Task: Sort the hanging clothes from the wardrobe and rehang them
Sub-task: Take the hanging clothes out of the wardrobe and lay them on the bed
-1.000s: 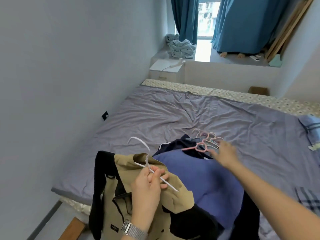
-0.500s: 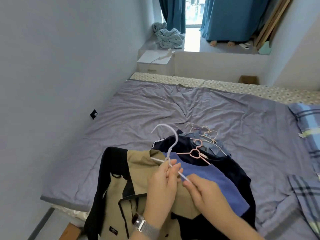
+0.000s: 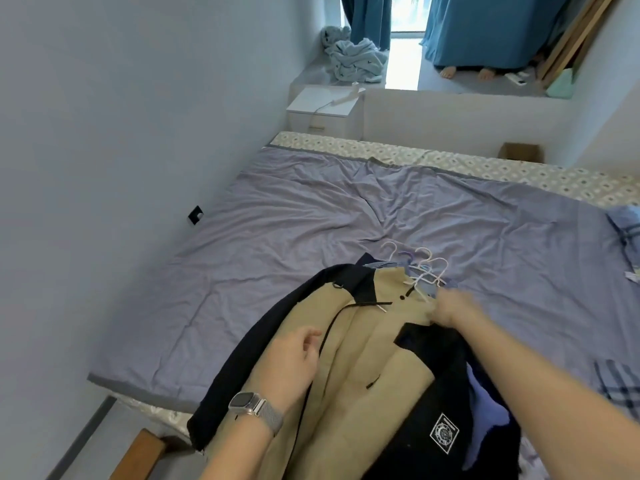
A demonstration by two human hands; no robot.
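The tan and black jacket (image 3: 363, 368) lies spread on the near edge of the bed (image 3: 277, 237), covering other clothes, with hangers (image 3: 420, 268) bunched just beyond its collar. Wide bare sheet stretches left and far. The left hand (image 3: 289, 362) rests on the jacket, fingers loosely curled. The right hand (image 3: 450, 308) is at the collar, too blurred to tell its grip.

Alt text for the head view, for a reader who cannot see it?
A tan and black jacket lies on a pile of clothes on a purple-sheeted bed; the left hand rests on it, the right hand reaches its collar near hangers.
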